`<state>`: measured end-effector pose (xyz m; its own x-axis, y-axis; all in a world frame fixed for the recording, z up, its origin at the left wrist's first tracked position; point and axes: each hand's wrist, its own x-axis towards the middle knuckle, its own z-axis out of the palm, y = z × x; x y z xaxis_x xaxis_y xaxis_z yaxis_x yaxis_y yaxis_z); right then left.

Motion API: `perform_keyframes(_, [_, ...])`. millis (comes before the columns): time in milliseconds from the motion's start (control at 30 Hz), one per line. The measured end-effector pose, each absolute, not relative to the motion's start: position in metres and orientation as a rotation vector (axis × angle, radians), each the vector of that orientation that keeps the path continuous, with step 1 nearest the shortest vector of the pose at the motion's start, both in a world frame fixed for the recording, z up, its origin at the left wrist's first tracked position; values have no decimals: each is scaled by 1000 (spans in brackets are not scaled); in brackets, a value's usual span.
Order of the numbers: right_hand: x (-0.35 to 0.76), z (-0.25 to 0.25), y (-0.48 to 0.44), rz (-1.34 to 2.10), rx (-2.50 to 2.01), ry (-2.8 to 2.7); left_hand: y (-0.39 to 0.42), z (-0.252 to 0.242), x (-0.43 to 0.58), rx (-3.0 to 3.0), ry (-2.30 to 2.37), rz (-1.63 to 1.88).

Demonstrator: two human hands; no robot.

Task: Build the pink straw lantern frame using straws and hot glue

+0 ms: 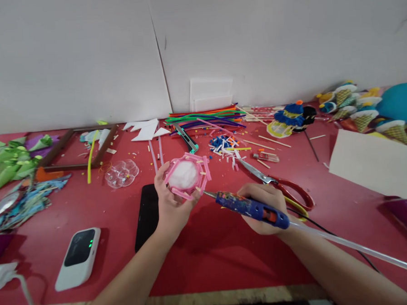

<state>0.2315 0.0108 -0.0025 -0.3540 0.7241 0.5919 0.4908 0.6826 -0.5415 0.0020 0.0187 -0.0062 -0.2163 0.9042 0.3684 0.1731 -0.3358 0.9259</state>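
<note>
My left hand [174, 202] is closed around a small round craft piece [184, 174], white in the middle with pink sticks set about its rim. In my right hand [266, 204] is a blue hot glue gun [243, 204], smeared with dried glue. Its metal nozzle points left and reaches the lower right rim of the craft piece; whether it touches, I cannot tell. A long clear glue stick [354, 244] juts out of the gun's back end. Red-handled scissors [280, 180] lie just beyond my right hand. Under my left wrist lies a black phone [147, 217].
Cut pipe-cleaner bits [223, 146] lie beyond the craft piece, beside a utility knife [186, 139] and a bundle of colored pipe cleaners [201, 118]. Left are a clear flower-shaped tray [122, 173], a brown frame [103, 148] and a white device [78, 258]. White paper [374, 161] lies right.
</note>
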Motion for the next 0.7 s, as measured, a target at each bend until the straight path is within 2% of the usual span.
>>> perform_keyframes(700, [232,1,13,299,-877,-2064,19,-10,3,1459,1351,1612])
